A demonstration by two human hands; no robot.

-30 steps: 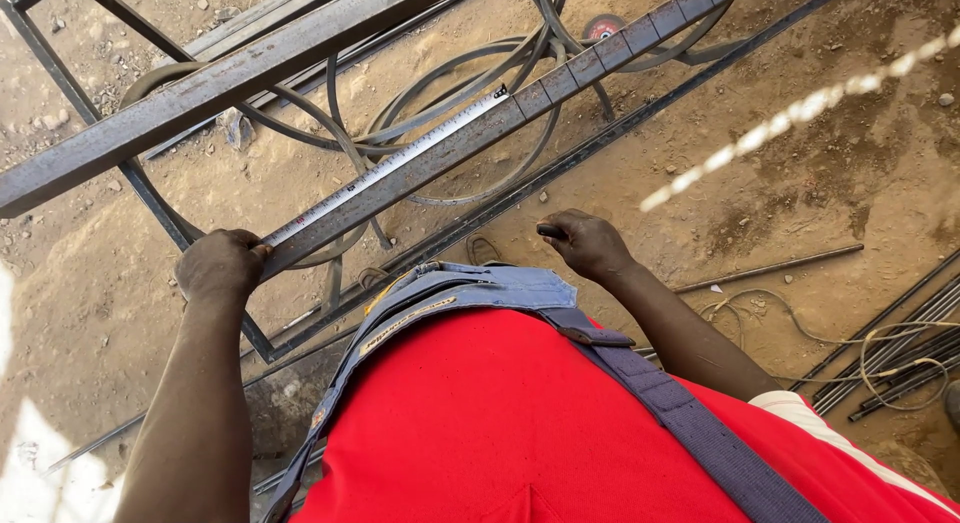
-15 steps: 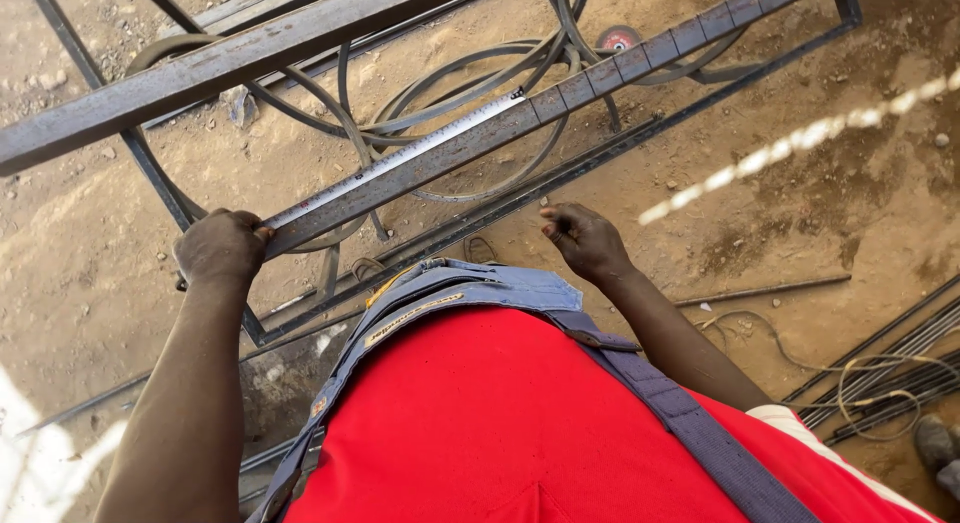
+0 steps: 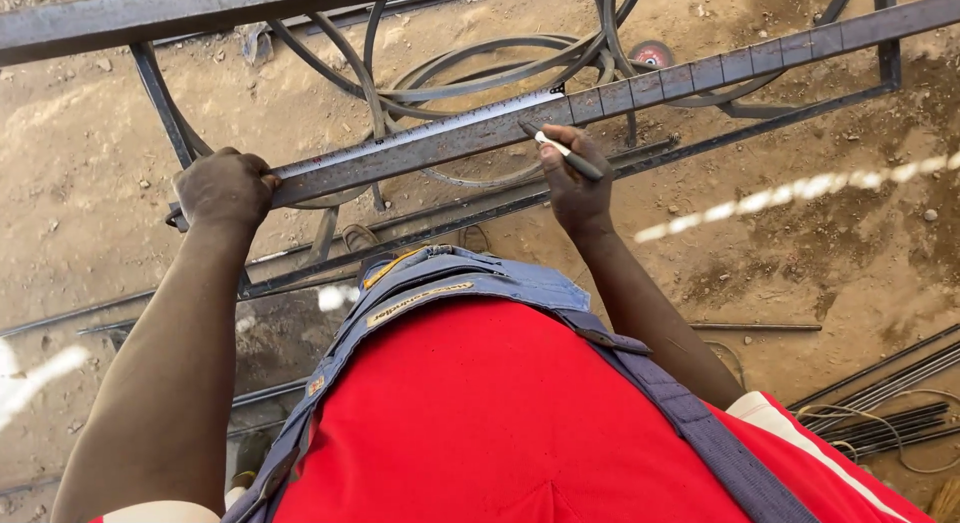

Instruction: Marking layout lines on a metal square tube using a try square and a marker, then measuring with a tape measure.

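Seen from above, the person's left hand (image 3: pixel 225 188) clamps a tape measure (image 3: pixel 420 133) flat along a steel bar (image 3: pixel 700 80) of a welded frame, while the right hand (image 3: pixel 575 183) grips a marker (image 3: pixel 565 150) at the tape's far end, tick marks already spaced along the bar beyond.

The bar (image 3: pixel 640 88) is dark grey with thin white lines across it. The tape (image 3: pixel 420 135) on it is silver. The pen (image 3: pixel 566 151) is black and white. The shirt (image 3: pixel 480 423) is red, the straps (image 3: pixel 690 423) blue, the ground (image 3: pixel 800 253) brown.
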